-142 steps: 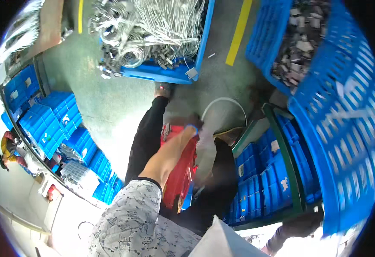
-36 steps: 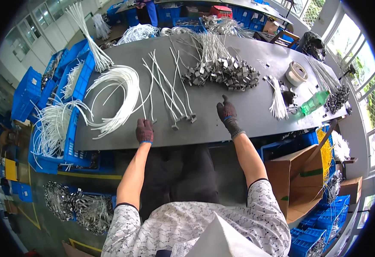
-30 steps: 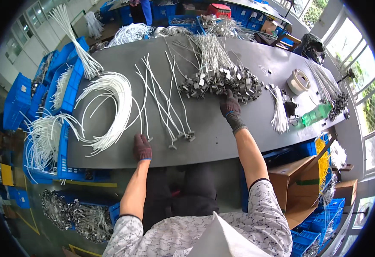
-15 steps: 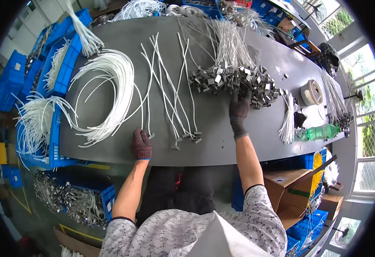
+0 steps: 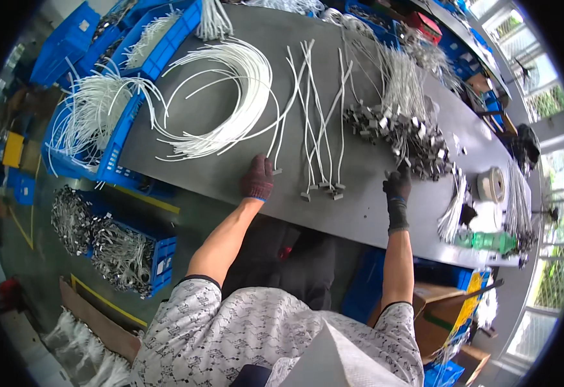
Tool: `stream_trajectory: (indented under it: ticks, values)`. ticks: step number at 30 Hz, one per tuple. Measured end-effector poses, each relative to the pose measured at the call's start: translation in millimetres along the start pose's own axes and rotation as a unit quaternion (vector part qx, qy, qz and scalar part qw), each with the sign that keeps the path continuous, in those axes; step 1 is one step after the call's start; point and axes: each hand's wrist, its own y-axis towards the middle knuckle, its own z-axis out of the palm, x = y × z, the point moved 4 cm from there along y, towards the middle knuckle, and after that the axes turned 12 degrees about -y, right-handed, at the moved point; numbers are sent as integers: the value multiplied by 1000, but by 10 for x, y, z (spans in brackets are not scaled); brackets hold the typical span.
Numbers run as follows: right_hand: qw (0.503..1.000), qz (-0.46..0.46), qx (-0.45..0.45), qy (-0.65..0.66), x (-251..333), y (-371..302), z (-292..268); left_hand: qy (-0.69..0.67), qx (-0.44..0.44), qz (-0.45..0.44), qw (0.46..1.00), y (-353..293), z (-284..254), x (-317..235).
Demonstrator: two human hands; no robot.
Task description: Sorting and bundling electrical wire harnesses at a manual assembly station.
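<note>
My left hand, in a dark reddish knit glove, is closed at the near end of a white tube that curves down from a coil of white tubes. Right beside its fingers lies the grey metal end piece of another tube. My right hand, in a dark glove, is pinched at the near edge of a heap of grey metal end pieces; a small grey piece shows at its fingertips. Between the hands lie several white tubes with grey pieces on their near ends.
Blue crates of white tubes stand along the table's left side. Toward the right are a tape roll, a green bottle and a bundle of white strands. Below the right edge sits a cardboard box.
The view has turned, so the table sits slanted. My right hand has drawn back from within the heap to its near edge. My left hand remains at the tube's end.
</note>
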Motion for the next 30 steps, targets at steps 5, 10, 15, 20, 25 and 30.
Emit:
stream_trajectory:
  ticks: [5, 10, 15, 20, 25, 30]
  values:
    - [991, 54, 111, -48, -169, -618, -340, -80, 46, -42, 995, 56, 8, -158]
    - [960, 116, 211, 141, -131, -1893, -502, -132, 3, 72, 989, 188, -29, 166]
    - [982, -13, 173, -71, -1902, -3410, -764, -527, 253, -269, 765, 133, -117, -367]
    - [871, -2, 413, -268, -2925, -5044, -990, -519, 450, -291, 666, -227, -202, -1207]
    - [927, -118, 207, -290, -2566, -5033, -920, -535, 478, -323, 617, -742, 638, -1591]
    - [933, -116, 177, -292, -1793, -4514, -852, -627, 317, -348, 622, -980, 1151, -2172]
